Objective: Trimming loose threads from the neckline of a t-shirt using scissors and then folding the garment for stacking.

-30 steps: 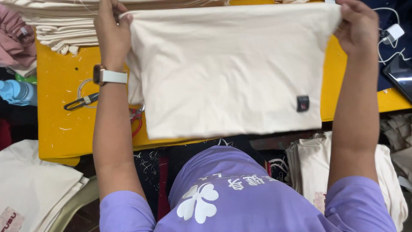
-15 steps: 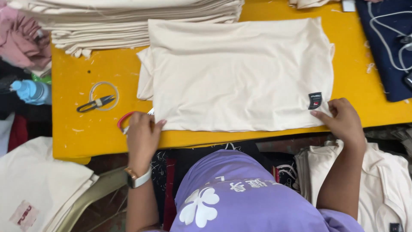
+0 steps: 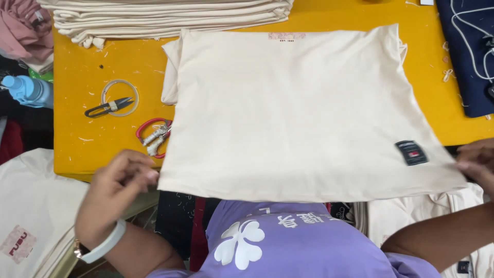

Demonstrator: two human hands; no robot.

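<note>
Wearing a purple shirt (image 3: pixel 288 247) at the very bottom of the view, closest in. Lying on the yellow table (image 3: pixel 77 67) just beyond: a cream shirt (image 3: pixel 288 113), spread flat, its near hem hanging a little past the table's front edge. Pinching the hem's left corner with the left hand (image 3: pixel 121 193), fingers curled together on the cloth, a white band circling the wrist. Gripping the hem's right corner with the right hand (image 3: pixel 476 164), mostly cut off by the frame edge, fingers closed against the fabric there. Showing a small dark label (image 3: pixel 411 152) near that right corner.

Lying left of the shirt on bare yellow surface: red scissors (image 3: pixel 153 136), their tips touching or tucked under the cloth's left edge; farther back, black thread snips (image 3: pixel 109 107) lying across a thin ring (image 3: pixel 120 98). Leaving a strip of open table between these tools and the table's left edge.

Resting off the left edge: a blue bottle (image 3: pixel 25 90) and pink cloth (image 3: pixel 20 28). Stretching along the far edge: a stack of folded cream shirts (image 3: pixel 170 18), just clear of the spread one's top edge. Covering the far right corner: a dark blue garment (image 3: pixel 468 56) with white cords, well apart from the cream cloth, bare yellow showing between.
</note>
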